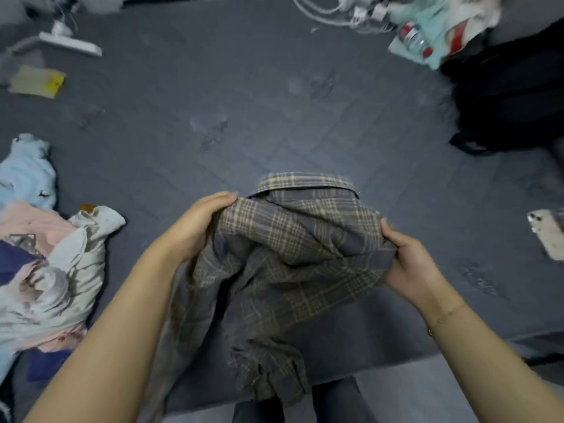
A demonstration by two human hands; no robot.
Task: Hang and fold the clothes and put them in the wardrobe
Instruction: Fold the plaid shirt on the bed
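Shirt in both hands, over the bed's near edge

Shirt (293, 254): plaid, grey with tan lines, bunched. Collar end lies on the bed (244, 96) a little in from the near edge; the lower part hangs off that edge in front of my legs. My left hand (195, 224) grips its left side, fingers curled over the cloth. My right hand (412, 264) pinches its right side, thumb on top, fingers folded under a gathered fold.

Bed: dark grey quilted cover, with a few faint marks near the middle.

Clothes pile (52, 264): at the left edge; pale blue, pink, off-white and navy pieces, all crumpled and touching.

Phone (546, 236): at the right edge, back up, well apart from the shirt.

Bag (512, 96): black, at the far right corner.

Bottle (415, 41): clear, red label and cap, lying on pale green cloth just beside the bag.

Cables (345, 13): white, with plugs, at the far edge.

Fan (65, 35): white, small, at the far left corner.

Packet (38, 82): yellowish, flat, near the fan.
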